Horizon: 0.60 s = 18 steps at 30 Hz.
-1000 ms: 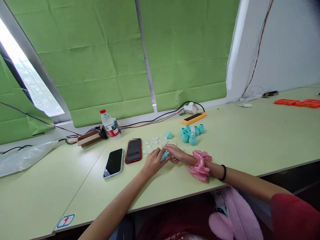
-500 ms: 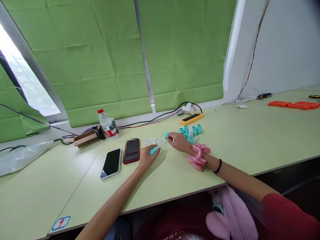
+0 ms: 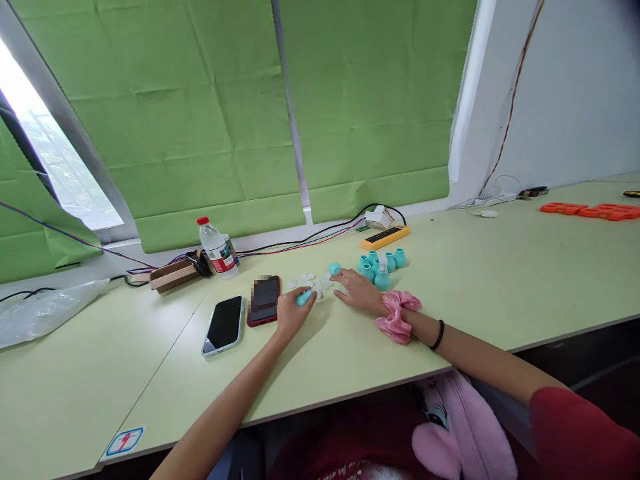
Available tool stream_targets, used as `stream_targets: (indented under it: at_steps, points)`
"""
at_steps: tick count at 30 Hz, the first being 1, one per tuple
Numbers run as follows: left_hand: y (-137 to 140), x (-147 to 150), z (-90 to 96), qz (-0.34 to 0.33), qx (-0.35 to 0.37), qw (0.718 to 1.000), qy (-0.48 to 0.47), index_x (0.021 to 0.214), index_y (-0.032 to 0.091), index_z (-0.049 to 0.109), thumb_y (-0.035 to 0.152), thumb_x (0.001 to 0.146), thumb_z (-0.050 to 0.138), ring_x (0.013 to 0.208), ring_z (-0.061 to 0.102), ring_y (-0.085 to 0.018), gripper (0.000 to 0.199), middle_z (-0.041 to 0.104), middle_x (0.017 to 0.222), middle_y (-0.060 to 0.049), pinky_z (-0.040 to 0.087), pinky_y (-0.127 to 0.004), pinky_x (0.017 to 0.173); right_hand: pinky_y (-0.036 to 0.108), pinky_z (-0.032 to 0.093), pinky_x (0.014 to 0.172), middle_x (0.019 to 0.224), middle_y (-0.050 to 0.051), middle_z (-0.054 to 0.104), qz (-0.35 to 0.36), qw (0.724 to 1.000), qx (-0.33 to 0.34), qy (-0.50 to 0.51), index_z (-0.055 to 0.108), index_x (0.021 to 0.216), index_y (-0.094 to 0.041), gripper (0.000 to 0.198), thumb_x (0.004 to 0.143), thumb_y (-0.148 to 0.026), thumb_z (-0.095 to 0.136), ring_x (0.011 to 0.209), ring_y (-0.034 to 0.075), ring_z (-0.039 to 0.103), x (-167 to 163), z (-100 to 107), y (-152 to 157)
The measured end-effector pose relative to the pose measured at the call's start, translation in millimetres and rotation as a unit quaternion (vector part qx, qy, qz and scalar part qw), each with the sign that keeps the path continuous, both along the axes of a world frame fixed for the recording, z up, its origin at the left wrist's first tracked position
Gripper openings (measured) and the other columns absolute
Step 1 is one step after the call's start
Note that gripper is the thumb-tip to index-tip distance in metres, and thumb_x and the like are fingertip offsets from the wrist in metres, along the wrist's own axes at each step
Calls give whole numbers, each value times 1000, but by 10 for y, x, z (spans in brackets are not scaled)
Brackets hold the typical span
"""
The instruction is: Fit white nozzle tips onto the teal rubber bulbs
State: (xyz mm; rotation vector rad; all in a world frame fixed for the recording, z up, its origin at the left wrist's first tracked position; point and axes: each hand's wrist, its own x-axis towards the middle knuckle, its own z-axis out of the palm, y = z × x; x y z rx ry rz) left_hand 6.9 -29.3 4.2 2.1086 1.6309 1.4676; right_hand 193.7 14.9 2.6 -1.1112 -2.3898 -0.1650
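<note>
My left hand [image 3: 291, 312] is closed around a small turquoise bulb-shaped piece [image 3: 303, 297], which lies tilted between thumb and fingers. Right beside it on the table is a loose spread of small translucent white pieces [image 3: 305, 280]. My right hand [image 3: 359, 291] reaches over the right edge of that spread, thumb and fingers apart, with nothing visible in it. Just beyond its fingertips sits another turquoise piece [image 3: 335, 268]. A cluster of several turquoise vase-shaped pieces [image 3: 382, 279] stands behind my right hand; one of them has a whitish top.
Left of my left hand lie a red-cased phone [image 3: 264, 301] and a pale-cased phone [image 3: 223, 325]. Farther back are a water bottle [image 3: 218, 249], an open cardboard box [image 3: 175, 276], a yellow power strip [image 3: 385, 238] and cables. Orange plastic parts [image 3: 590, 211] lie far right.
My right hand has lowered slightly toward the white pieces and its fingers have spread. My left hand has shifted a little left, still holding the turquoise piece.
</note>
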Motion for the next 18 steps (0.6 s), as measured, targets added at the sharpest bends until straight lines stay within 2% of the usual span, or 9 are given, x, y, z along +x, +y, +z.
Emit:
stream_targets:
  at_steps: [3,6,9,12,15,18]
  points:
    - [-2,-41,52,43,44,996,-60,86,16,63,39,71,50,73,59,-16,30,65,82,-5,44,-25,67,34,34,84,113,11,43,82,996,37,1,47,111,-16,35,78,-28,44,103,21,38,-145,-13,-80]
    - [-4,-66,72,56,66,992,-87,88,15,61,40,73,49,70,58,-15,32,64,80,-5,43,-24,65,41,31,86,120,11,38,101,993,58,-36,44,113,-18,37,78,-29,45,107,25,32,-307,-28,-142]
    - [2,-57,52,36,51,994,-90,87,14,62,40,72,50,68,58,-15,32,65,77,-5,43,-24,65,46,30,82,112,12,45,80,993,41,-80,49,107,-18,29,80,-25,41,104,26,35,-418,-41,-160]
    - [13,-28,23,10,30,996,-78,84,15,63,39,70,52,73,59,-16,30,65,80,-5,44,-24,67,43,32,80,102,11,50,81,992,20,-99,53,100,-16,25,81,-15,36,97,23,42,-431,-61,-130]
    - [24,-6,2,-6,-4,999,-53,82,16,65,39,68,54,75,59,-17,29,66,80,-5,44,-25,69,33,37,76,97,10,51,97,992,-5,-76,52,101,-14,28,77,-8,38,89,19,47,-371,-92,-66]
    - [38,-7,-14,-17,-43,998,-43,81,16,66,38,66,55,76,59,-18,29,66,80,-6,44,-27,70,30,39,75,93,10,51,92,995,-24,-22,51,101,-12,27,75,-10,42,88,18,48,-305,-116,0]
